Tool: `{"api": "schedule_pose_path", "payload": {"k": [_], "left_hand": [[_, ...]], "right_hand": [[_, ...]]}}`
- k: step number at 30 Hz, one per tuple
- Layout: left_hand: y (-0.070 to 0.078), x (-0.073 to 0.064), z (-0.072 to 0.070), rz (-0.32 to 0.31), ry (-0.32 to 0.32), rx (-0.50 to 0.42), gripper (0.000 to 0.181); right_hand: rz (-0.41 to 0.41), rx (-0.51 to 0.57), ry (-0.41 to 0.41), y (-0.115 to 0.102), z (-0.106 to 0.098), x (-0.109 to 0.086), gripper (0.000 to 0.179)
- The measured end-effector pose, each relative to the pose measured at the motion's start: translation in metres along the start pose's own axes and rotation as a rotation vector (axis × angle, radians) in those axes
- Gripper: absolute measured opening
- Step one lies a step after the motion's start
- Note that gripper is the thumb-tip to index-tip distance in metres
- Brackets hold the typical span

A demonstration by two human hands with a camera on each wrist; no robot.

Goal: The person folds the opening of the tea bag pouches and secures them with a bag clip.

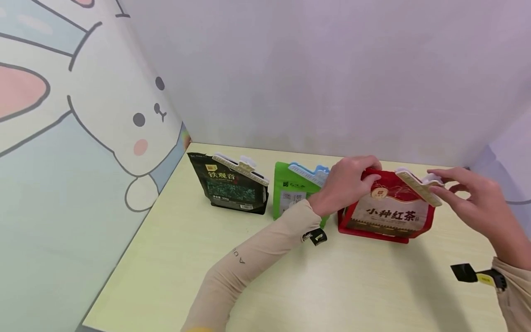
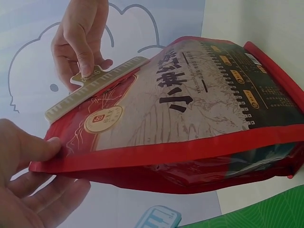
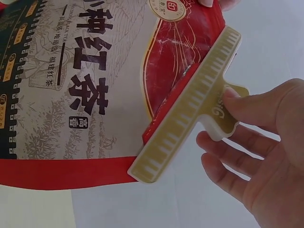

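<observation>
A red and beige tea bag (image 1: 386, 207) stands upright on the table's right side. My left hand (image 1: 350, 182) pinches its top left corner between thumb and fingers, as the left wrist view shows up close. Across the bag's top right corner sits a tan and white bag clip (image 3: 187, 107), slanting down to the right. My right hand (image 3: 266, 142) pinches the clip's handle, thumb on the tan face and fingers behind. In the left wrist view the clip runs along the bag's top edge, with the right hand (image 2: 83, 40) beyond it.
Left of the red bag stands a green bag (image 1: 286, 177) with a blue clip (image 1: 309, 174), partly behind my left forearm. Farther left is a black tea bag (image 1: 232, 189) with a tan and white clip (image 1: 240, 168). A wall rises behind the pale table (image 1: 174, 267).
</observation>
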State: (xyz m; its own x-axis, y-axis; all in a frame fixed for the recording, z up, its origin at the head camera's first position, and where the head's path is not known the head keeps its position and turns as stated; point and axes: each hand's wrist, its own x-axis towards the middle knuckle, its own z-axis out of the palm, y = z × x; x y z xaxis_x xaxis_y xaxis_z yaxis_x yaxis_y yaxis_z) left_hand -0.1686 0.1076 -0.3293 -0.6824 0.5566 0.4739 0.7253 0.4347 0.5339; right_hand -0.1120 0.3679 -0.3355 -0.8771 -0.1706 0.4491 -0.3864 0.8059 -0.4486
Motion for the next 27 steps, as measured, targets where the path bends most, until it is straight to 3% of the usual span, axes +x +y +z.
{"api": "schedule_pose_path", "payload": {"k": [11,27], "left_hand": [[0.0027,-0.0013,-0.0039,-0.021,-0.037,0.005,0.013],[0.0003,-0.0021,-0.0058,-0.012,0.005,-0.035,0.011]], "right_hand": [[0.036,-0.036,-0.076,0.0046,-0.0027,-0.0042,0.043],[0.019,0.020,-0.007,0.0045,0.0000,-0.0043,0.034]]}}
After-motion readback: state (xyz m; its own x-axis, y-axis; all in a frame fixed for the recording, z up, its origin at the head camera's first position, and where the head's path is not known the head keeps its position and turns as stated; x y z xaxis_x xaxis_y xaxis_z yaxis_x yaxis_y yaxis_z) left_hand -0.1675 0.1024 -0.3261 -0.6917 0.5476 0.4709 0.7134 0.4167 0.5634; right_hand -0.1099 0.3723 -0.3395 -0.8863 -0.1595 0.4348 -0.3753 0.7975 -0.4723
